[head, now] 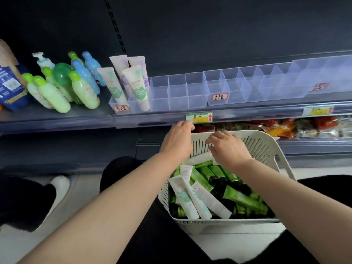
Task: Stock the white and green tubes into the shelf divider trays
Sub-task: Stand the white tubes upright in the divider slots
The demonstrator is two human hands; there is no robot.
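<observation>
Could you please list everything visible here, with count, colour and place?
Clear plastic divider trays: long row, mostly empty, on shelf.
White upright tubes: four, in leftmost tray slots.
Green and blue capped bottles: several, shelf left.
Blue bag: one, far left.
White slotted plastic basket: one, on lap.
White tubes: several, in basket.
Green tubes: many, in basket.
Left hand: at basket rim.
Right hand: reaching into basket.

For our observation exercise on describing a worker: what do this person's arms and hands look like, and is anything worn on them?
Both forearms are bare as far as the picture shows: no sleeves in view. The left hand and right hand wear no gloves, and no rings, watch or bracelets are visible. Fingernails look short and unpainted, though they are too small to be sure.
</observation>
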